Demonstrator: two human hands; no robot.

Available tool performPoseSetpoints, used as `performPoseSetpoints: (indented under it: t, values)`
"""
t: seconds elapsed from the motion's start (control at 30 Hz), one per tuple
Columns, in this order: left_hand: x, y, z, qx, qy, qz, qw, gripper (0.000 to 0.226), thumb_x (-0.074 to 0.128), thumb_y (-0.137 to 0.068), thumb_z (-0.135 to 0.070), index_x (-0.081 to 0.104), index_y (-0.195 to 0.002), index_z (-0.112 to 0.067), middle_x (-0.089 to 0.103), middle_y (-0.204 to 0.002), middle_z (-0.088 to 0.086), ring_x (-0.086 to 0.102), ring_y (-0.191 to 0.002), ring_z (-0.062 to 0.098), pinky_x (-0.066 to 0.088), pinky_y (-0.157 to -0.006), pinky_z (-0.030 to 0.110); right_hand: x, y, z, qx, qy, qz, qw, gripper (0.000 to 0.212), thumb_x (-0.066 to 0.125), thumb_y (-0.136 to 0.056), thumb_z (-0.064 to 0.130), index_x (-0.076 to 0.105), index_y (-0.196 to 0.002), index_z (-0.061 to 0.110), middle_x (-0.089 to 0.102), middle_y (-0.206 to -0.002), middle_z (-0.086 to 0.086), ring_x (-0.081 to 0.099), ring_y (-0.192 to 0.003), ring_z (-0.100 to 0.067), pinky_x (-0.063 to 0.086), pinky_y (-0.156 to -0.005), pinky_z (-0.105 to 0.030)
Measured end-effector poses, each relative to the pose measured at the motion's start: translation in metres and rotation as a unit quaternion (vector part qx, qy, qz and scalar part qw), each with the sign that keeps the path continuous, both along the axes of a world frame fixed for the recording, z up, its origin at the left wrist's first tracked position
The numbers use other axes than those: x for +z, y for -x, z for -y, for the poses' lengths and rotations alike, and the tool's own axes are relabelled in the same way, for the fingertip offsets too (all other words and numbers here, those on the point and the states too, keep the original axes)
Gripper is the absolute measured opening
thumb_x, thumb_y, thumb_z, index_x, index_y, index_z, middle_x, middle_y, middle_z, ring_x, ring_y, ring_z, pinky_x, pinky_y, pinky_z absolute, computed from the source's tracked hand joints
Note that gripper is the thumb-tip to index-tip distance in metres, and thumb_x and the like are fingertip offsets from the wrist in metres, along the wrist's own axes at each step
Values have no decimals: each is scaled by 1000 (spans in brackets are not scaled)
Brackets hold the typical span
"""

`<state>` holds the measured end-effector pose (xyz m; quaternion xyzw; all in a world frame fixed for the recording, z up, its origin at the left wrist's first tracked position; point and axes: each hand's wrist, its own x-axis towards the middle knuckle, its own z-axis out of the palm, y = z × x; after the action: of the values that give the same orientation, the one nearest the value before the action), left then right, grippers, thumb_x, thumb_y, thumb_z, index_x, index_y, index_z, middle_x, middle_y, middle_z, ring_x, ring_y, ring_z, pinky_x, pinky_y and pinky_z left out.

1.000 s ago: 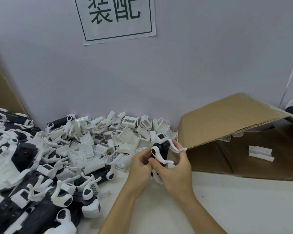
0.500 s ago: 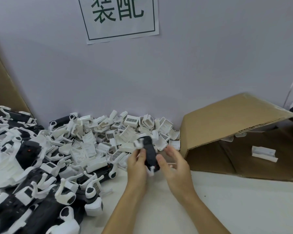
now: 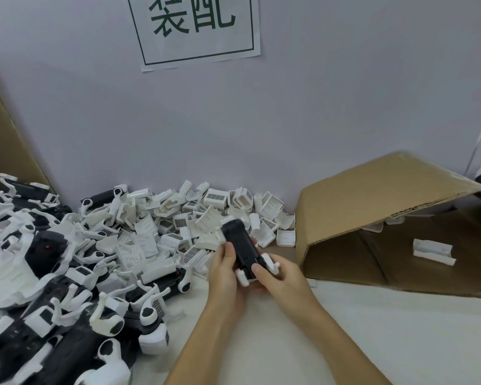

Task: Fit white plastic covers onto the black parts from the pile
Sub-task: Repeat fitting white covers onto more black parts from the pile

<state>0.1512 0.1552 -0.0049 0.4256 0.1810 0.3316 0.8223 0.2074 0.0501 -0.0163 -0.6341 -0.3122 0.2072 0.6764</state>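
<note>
— Pale wall (image 3: 317, 120) behind, with a paper sign (image 3: 197, 26) stuck on it, green characters inside a thin frame. What lies on the white tabletop (image 3: 345, 329)?

— At the left, a pile of black parts (image 3: 39, 315) with white pieces clipped on. Further back, along the wall, a heap of loose white plastic covers (image 3: 206, 218), some showing grilles. At the right, an opened cardboard box (image 3: 372, 212) lies with a flap raised; one white cover (image 3: 433, 251) rests on its brown inside.

— And the hands?

— Both grasp one black part (image 3: 240, 245), held above the table just in front of the white heap, tilted with its far end up and to the left. The left hand (image 3: 225, 276) wraps it from the left side, thumb on its edge. The right hand (image 3: 281, 276) grips its near end, thumb pressed by the white pieces there.

— Is a cover seated on it?

— Blurred; I cannot tell.
</note>
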Motion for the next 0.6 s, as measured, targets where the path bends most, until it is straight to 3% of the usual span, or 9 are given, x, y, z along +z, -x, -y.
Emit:
performPoseSetpoints:
  t: [0.07,0.2,0.37,0.5,0.6]
  values:
    - [-2,-1,4,-22,-37,-11,999,28,40,-106,-23,61,-110,-5,74,-105,16,73,-83,29,60,-65,43,0,-1,-1,-20,15,3,1000,10,63,-96,9,72,-100,9,73,-84,-4,69,-80,-15,53,-69,-23]
    - [-7,-3,1,-22,-75,-38,996,25,43,-106,-22,62,-104,-6,73,-101,17,68,-92,37,54,-88,59,1,-4,2,-10,15,-22,1000,15,57,-96,1,71,-102,4,74,-97,-19,70,-94,-28,55,-87,-39]
    - [-9,-5,-1,-9,-65,-33,997,26,45,-104,-23,67,-100,-9,73,-99,18,71,-86,32,58,-79,49,2,-4,3,9,16,-27,999,24,52,-96,-5,69,-110,4,73,-103,-18,70,-99,-28,56,-88,-34]
    - [-9,-4,-3,0,-56,-22,998,28,46,-103,-28,66,-103,-8,73,-105,21,70,-87,35,57,-80,53,2,-2,3,16,-1,-41,999,29,48,-92,-10,69,-107,1,71,-103,-23,69,-91,-24,57,-81,-31]
    - [-10,-4,-3,-5,-77,-30,997,25,46,-104,-25,63,-103,-7,72,-102,22,69,-87,37,58,-72,49,2,0,2,-5,8,-43,999,25,49,-92,-7,66,-106,4,72,-95,-13,69,-86,-15,56,-75,-25]
